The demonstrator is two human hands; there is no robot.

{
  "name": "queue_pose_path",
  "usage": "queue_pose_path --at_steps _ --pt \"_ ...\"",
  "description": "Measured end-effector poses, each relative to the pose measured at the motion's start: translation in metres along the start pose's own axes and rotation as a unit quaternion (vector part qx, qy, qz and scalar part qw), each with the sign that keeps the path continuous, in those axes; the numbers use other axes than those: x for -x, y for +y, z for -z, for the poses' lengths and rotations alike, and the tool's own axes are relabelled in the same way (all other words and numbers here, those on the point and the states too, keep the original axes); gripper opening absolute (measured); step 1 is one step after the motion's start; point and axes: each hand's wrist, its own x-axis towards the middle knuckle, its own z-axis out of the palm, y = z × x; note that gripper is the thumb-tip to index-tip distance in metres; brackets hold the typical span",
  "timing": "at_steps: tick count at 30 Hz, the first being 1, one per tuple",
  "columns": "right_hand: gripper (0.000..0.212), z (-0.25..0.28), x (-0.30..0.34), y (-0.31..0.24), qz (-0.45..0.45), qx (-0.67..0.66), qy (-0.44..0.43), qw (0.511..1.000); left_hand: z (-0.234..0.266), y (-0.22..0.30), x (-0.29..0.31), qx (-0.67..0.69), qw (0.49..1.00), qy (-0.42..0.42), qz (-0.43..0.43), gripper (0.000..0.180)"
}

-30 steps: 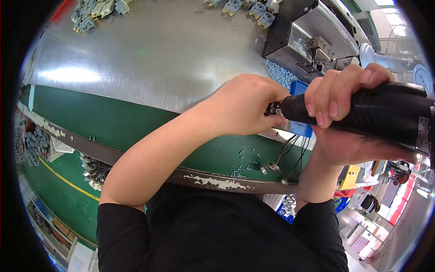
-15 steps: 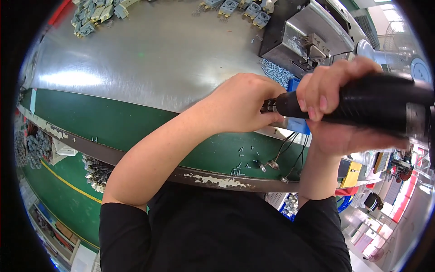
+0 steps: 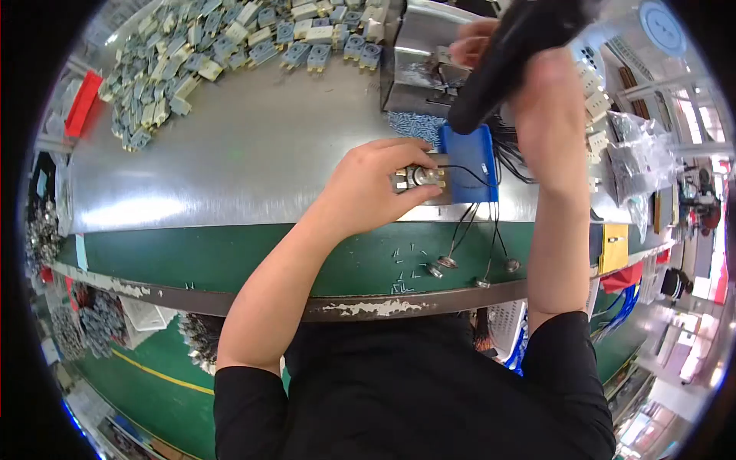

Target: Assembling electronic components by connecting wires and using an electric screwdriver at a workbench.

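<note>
Metal tabletop (image 3: 253,165) is seen; a small part (image 3: 420,176), just left of a blue tray (image 3: 466,144), is pinched by the left hand's (image 3: 366,186) fingers (image 3: 409,155); farther off, up-right, a slanting black tool (image 3: 498,73) is gripped by the right hand (image 3: 548,103).

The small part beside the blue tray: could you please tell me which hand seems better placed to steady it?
Probably the left hand: its thumb and fingers sit around the small part, while the right hand holds a black power tool away from it.
</note>
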Motion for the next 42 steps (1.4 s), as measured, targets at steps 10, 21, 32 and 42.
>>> queue_pose_path --at_steps 10,21,32,42 --pt "0.01 0.005 0.126 -0.021 0.0 0.402 -0.166 0.901 0.002 0.001 0.0 -0.014 0.999 -0.004 -0.033 0.038" --pt "0.017 -0.011 0.149 -0.003 -0.034 0.508 -0.15 0.848 0.0 0.012 0.006 -0.048 0.986 0.082 -0.14 0.035" --pt "0.009 -0.013 0.159 0.017 -0.006 0.481 -0.104 0.87 -0.008 0.01 0.015 -0.022 0.993 0.051 -0.108 0.031" --pt "0.01 -0.008 0.146 0.004 -0.015 0.335 -0.186 0.924 -0.009 0.009 0.02 -0.03 0.993 0.065 -0.096 0.031"
